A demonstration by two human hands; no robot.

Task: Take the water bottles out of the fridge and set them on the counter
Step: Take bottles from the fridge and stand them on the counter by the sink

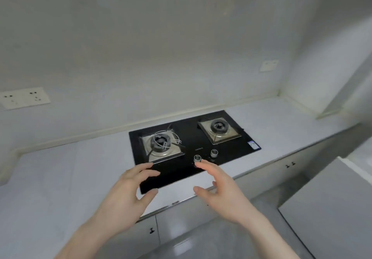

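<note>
Both hands up front, empty, no bottles anywhere in shot!

Left hand (128,190) hovers with fingers spread over the counter (50,174), right hand (219,188) likewise beside the stove (193,148). Grey box (330,204), far right, may be the fridge, so the right hand sits nearer; bottle direction and long axis can't be told.

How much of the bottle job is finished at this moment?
Nothing looks done: no bottle stands on the counter. Nothing is in hand: the left hand and right hand are open and empty by the stove. All the bottles are left.
</note>
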